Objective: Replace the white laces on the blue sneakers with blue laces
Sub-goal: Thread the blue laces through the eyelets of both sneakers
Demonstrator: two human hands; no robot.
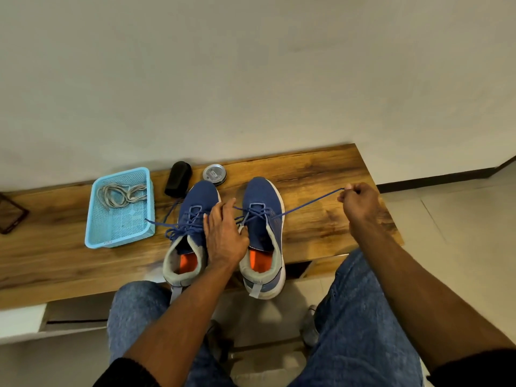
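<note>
While right fingers [344, 194] pinch blue lace [310, 203], basket [96, 196] holds white laces [120, 195].

You have two blue knit-cloth sneakers [259, 202] on the brown wooden bench [321, 174], whose top shows a strong grain and a dull sheen. Their collars are lined with grey, soft-looking cloth, the insoles are matt orange, and the soles look like smooth white rubber. The thin blue cord laces [304, 205] look woven and matt. Left of the sneakers, the light-blue plastic mesh basket [96, 227] holds pale, flat cloth laces [120, 195]. Behind the sneakers sit a shiny round metal tin [214, 174] and a matt black block [178, 178].
</note>
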